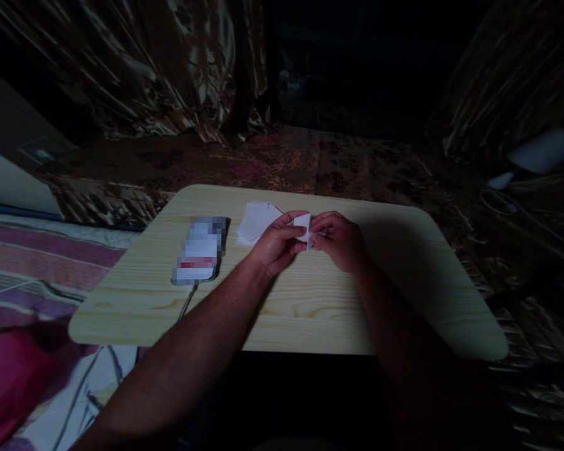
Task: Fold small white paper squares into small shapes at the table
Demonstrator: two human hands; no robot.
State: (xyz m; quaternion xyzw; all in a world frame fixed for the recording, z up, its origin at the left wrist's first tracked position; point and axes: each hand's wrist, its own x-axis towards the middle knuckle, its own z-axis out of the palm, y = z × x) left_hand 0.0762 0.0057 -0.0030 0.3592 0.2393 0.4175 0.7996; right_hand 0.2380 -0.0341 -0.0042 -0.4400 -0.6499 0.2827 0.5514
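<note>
Above the middle of a pale wooden table (310,307), a small folded piece of white paper (303,222) is held between both hands. My left hand (280,243) grips it from the left, thumb lying across its face. On the other side, my right hand (338,238) pinches the paper's right edge with thumb and fingertips. Part of the paper is hidden by the fingers. Just left of my left hand lies a small stack of white paper sheets (258,220), loosely overlapping.
A phone (200,247), its screen blurred out, lies on the table's left with a cable (187,302) running toward me. Striped bedding (51,257) is at the left. Patterned curtains (192,62) hang behind. A white object (545,150) lies at the far right.
</note>
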